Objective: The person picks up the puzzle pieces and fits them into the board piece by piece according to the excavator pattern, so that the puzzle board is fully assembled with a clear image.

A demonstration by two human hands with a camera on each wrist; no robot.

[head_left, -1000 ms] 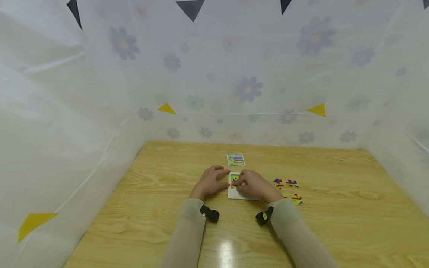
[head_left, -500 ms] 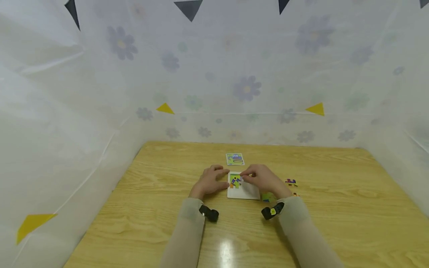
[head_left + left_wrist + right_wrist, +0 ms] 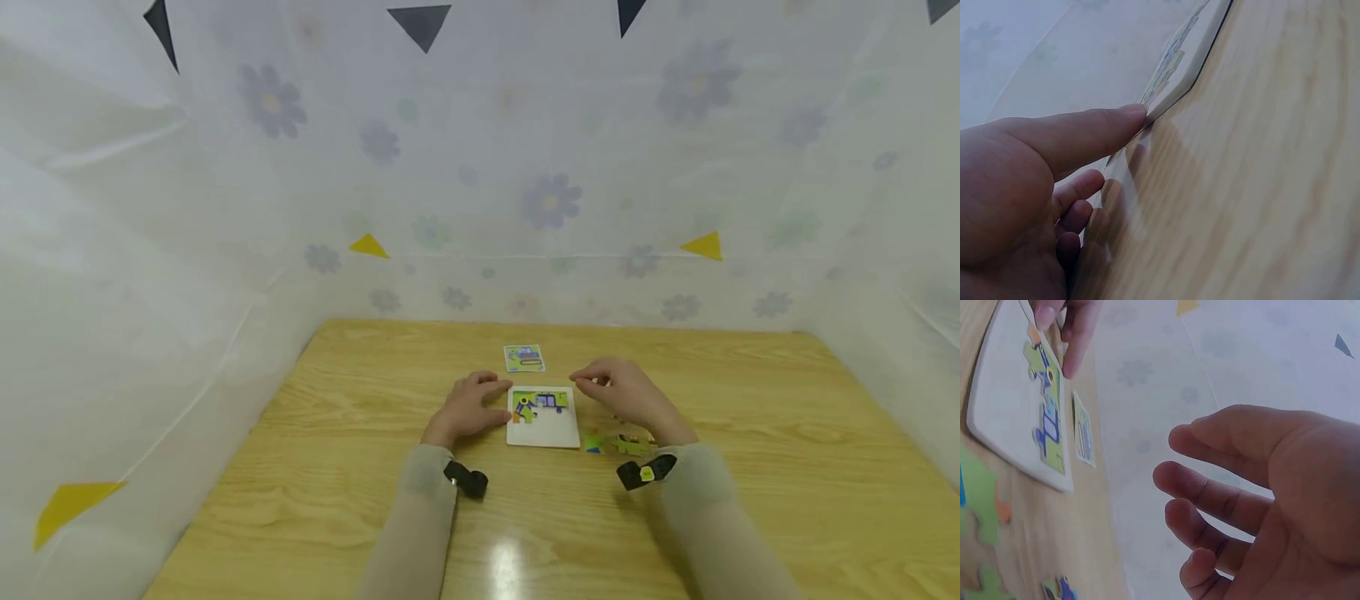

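Wooden table [image 3: 750, 500], curtain walls close on three sides; wide bare wood left and near. White puzzle board [image 3: 543, 429] mid-table, top row filled. One picture card [image 3: 523, 357] just behind board. Loose puzzle pieces [image 3: 626, 442] right of board (partly hidden by wrist, count unclear). Left hand [image 3: 468, 407] fingers straight, touching board's left edge. Right hand [image 3: 626, 393] relaxed, fingers spread, empty, above pieces.

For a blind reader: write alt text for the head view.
On a wooden table, the left hand rests against the left edge of a white puzzle board with a few pieces fitted along its top. The right hand hovers empty, right of it, above loose pieces. A small card lies beyond.
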